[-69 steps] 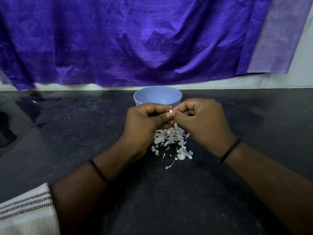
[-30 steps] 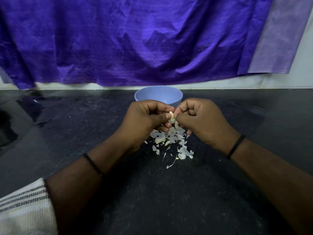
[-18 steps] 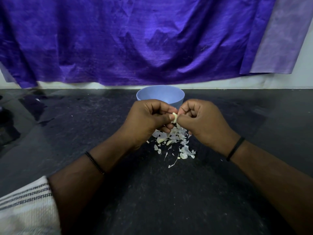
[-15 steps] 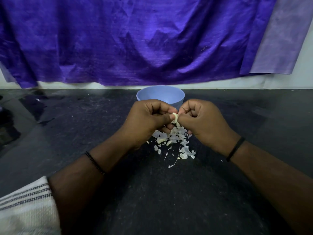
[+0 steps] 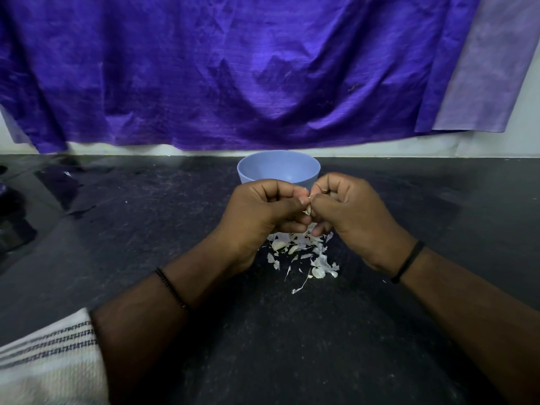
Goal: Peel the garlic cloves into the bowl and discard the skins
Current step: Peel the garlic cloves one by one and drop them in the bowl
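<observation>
Sleeve: a white cloth sleeve with dark stripes [image 5: 46, 361] sits nearest the camera, well on the near-left side of the bowl.
Table: dark, speckled table [image 5: 277, 346] carries everything here.
Wristbands: a beaded band [image 5: 171, 289] on the left wrist, a plain black band [image 5: 407, 261] on the right, both nearer than the bowl.
Skins: a loose heap of pale garlic skins [image 5: 304, 254] lies on the table just on the near side of the bowl, partly under the hands.
Left hand: the left hand [image 5: 260, 214] is curled, thumb and fingers pinching the clove, right in front of the bowl.
Right hand: the right hand [image 5: 353, 213] is curled too, its fingertips pinching the same clove from the other side, knuckles nearly touching the left.
Clove: the garlic clove [image 5: 307, 204] is only a small pale sliver between the two thumbs, held above the skins and just short of the bowl's near rim.
Bowl: light blue bowl [image 5: 277, 168] stands upright on the table, right behind the hands; what lies inside, I cannot tell.
Cloth: a purple cloth [image 5: 233, 68] hangs on the wall beyond the bowl.
</observation>
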